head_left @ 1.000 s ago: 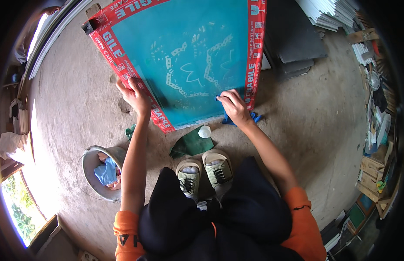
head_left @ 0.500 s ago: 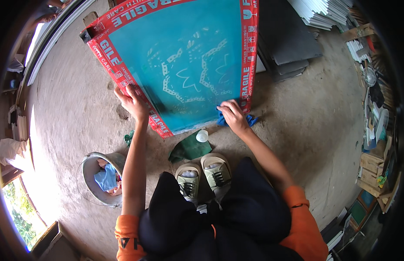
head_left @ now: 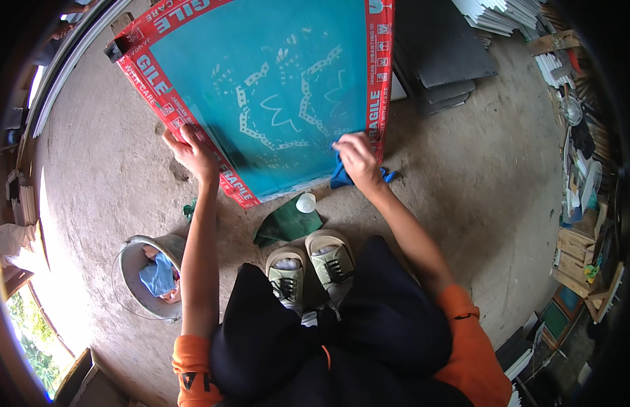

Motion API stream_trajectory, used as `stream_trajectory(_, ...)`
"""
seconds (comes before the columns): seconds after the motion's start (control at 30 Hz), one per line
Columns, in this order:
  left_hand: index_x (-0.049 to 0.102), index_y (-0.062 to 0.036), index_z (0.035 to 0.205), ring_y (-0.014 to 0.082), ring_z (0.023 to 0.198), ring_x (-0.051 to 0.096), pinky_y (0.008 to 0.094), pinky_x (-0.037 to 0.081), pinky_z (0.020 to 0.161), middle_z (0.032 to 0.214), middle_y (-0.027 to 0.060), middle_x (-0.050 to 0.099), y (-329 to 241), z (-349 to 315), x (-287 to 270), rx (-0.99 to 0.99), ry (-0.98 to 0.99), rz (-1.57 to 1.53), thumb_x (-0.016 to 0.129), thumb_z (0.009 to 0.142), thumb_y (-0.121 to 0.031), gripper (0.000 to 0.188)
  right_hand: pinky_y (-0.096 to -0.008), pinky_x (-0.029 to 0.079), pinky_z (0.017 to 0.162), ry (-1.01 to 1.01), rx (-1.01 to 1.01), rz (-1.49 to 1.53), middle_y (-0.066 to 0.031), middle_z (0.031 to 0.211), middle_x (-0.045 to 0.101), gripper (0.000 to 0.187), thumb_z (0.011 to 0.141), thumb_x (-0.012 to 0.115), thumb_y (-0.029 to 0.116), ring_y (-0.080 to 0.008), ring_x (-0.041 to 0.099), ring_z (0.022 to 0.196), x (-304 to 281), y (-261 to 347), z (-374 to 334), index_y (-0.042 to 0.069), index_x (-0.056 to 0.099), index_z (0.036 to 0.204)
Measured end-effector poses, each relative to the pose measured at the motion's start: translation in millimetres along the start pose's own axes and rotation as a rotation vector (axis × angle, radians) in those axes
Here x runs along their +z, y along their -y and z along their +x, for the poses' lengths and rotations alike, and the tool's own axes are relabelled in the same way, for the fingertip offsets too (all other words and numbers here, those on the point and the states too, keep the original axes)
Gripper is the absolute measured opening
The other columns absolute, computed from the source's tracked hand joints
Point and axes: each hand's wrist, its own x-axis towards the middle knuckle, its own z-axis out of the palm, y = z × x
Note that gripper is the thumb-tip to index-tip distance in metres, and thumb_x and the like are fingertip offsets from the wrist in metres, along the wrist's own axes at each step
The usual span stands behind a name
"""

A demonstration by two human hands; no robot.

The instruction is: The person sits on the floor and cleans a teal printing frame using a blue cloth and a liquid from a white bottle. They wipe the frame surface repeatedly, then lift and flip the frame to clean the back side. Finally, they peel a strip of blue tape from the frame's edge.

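A screen-printing frame (head_left: 193, 74) with teal mesh and pale stencil marks leans upright in front of me, its border wrapped in red printed tape. My left hand (head_left: 193, 154) grips the taped left edge, thumb on the front and the other fingers partly hidden behind. At the lower right of the mesh, my right hand (head_left: 359, 159) pinches a blue cloth (head_left: 340, 178) against the surface. Part of the cloth hangs below the hand. Under the frame's bottom edge, a dark green cloth (head_left: 282, 224) lies on the floor with a small white bottle or cup (head_left: 306, 203) on it.
A metal bucket (head_left: 134, 278) with cloths inside stands left of my left forearm. Dark flat boards (head_left: 447, 68) and a stack of white sheets (head_left: 498, 13) lie at the far right. Wooden crates (head_left: 578, 254) and clutter line the right wall. My sandals rest on the concrete floor.
My right hand has slid the blue cloth slightly up the mesh. The whole scene has shifted a little left and up in view. My left hand keeps its grip on the frame.
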Motion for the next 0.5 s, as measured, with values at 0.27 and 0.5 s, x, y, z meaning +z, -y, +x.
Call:
stream_trajectory(0.27, 0.043, -0.0037, 0.113, 0.0195, 0.069, 0.056, 0.0336, 0.045, 0.062, 0.079, 0.0132, 0.059, 1, -1, -1, 0.014, -0.006, -0.012, 0.046, 0.093, -0.030, 0.033, -0.0320, 0.048, 0.065, -0.171, 0.361, 0.013, -0.0077, 0.083, 0.056, 0.022, 0.066, 0.063, -0.012, -0.0219, 0.057, 0.077, 13, 17, -14, 0.003, 0.063, 0.081)
stream_trajectory(0.5, 0.042, -0.0042, 0.114, 0.0216, 0.065, 0.057, 0.0348, 0.045, 0.059, 0.079, 0.0140, 0.060, 2, 1, -2, -0.016, 0.003, -0.005, 0.045, 0.093, -0.032, 0.035, -0.0313, 0.048, 0.063, -0.198, 0.227, -0.092, -0.0071, 0.080, 0.055, 0.021, 0.064, 0.064, -0.011, -0.0215, 0.056, 0.073, 5, 2, -3, 0.003, 0.063, 0.080)
